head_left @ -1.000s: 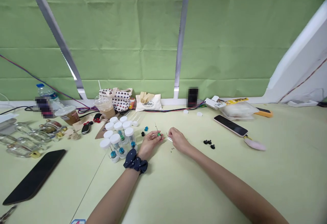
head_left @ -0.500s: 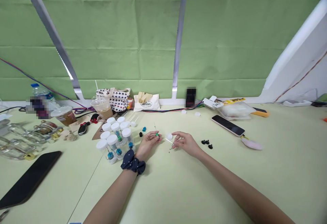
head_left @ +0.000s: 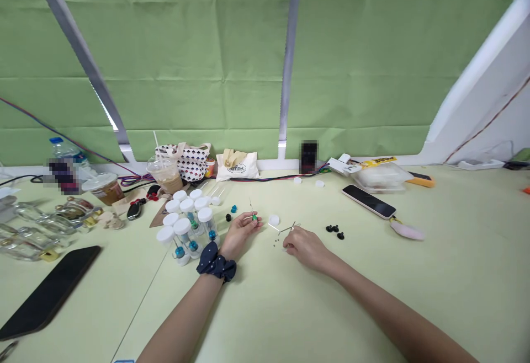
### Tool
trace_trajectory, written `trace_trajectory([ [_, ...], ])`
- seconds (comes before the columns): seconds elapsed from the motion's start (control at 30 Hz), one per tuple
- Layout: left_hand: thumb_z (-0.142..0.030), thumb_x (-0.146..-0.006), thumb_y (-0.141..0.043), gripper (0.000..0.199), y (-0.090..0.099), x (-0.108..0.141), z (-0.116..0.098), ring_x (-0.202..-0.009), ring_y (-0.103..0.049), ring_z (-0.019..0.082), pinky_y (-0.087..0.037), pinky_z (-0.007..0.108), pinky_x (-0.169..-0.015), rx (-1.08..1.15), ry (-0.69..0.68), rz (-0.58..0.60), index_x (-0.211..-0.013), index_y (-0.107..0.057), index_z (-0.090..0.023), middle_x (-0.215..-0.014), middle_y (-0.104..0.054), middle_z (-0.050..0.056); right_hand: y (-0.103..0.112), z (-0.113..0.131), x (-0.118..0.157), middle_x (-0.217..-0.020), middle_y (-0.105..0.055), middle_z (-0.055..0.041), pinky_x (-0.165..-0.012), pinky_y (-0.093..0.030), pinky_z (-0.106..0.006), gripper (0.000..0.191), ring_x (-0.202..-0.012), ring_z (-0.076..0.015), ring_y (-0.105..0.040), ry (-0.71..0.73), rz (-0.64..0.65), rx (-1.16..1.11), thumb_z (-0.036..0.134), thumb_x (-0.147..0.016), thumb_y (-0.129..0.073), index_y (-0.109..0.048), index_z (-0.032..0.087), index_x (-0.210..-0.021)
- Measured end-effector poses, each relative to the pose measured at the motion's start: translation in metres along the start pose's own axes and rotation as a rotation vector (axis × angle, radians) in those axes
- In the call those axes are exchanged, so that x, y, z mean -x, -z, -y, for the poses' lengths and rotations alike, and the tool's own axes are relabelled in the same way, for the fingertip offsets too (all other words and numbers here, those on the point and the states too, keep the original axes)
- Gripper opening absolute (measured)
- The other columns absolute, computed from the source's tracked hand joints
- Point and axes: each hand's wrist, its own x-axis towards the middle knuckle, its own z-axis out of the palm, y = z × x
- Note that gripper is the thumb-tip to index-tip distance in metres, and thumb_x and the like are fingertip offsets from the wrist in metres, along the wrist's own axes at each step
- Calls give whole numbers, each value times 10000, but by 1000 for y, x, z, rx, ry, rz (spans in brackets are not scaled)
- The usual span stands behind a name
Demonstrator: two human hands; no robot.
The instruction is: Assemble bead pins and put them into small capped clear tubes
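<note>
My left hand (head_left: 242, 231) pinches a small green hub (head_left: 254, 218) with a thin needle pointing up from it, tiny dark piece partway up the needle. A dark navy scrunchie (head_left: 216, 263) is round the left wrist. My right hand (head_left: 307, 248) rests low over the table with its fingers curled together; what they grip is mostly hidden. A thin dark rod (head_left: 287, 228) shows just beyond its fingers, beside a thin pale rod (head_left: 273, 227). Tiny dark bits (head_left: 276, 241) lie left of the right fingertips, and a white round cap (head_left: 274, 219) sits between the hands.
Several white-capped clear vials (head_left: 206, 217) with blue or green parts inside stand left of my left hand. Black caps (head_left: 334, 229) and a phone (head_left: 368, 201) lie at right. Drink cups (head_left: 165, 175) and a black slab (head_left: 52, 291) are at left.
My right hand has moved down and slightly right onto the table, its fingers closing up. The dark rod now shows beside it. The left hand stays put with the green-hubbed needle.
</note>
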Motion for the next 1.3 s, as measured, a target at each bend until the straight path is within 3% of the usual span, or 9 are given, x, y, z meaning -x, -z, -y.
trace_trajectory([
  [0.2,-228,-658,-751,365,-3,2,-4,-843,-650,189,-440,384,-900,-5,12,-5,-977,-613,-117,-913,-686,108,-2,8,-1,-781,-631,-42,-643,-352,-255,203,-736,-175,-564,-50,-53,-11,79,-769,-463,-622,204,-752],
  [0.43,-236,-634,-767,369,-5,2,-4,-829,-651,189,-443,389,-891,-3,18,-22,-954,-621,-124,-901,-688,105,-3,15,-3,-582,-464,16,-571,-299,-224,216,-557,-126,-437,-31,-69,-46,33,-703,-417,-439,187,-553],
  [0.7,-246,-670,-741,373,-1,0,0,-860,-648,196,-432,402,-919,-23,-1,6,-994,-606,-121,-944,-681,115,-7,17,-3,-585,-366,24,-548,-272,-217,233,-546,-115,-366,-36,-73,-78,24,-684,-371,-280,187,-544],
  [1.3,-244,-675,-738,381,1,-1,2,-869,-648,193,-438,388,-920,-28,3,13,-1008,-600,-117,-944,-684,112,-8,18,-6,-582,-344,31,-547,-257,-207,252,-543,-100,-355,-53,-67,-48,-9,-697,-371,-319,175,-532],
])
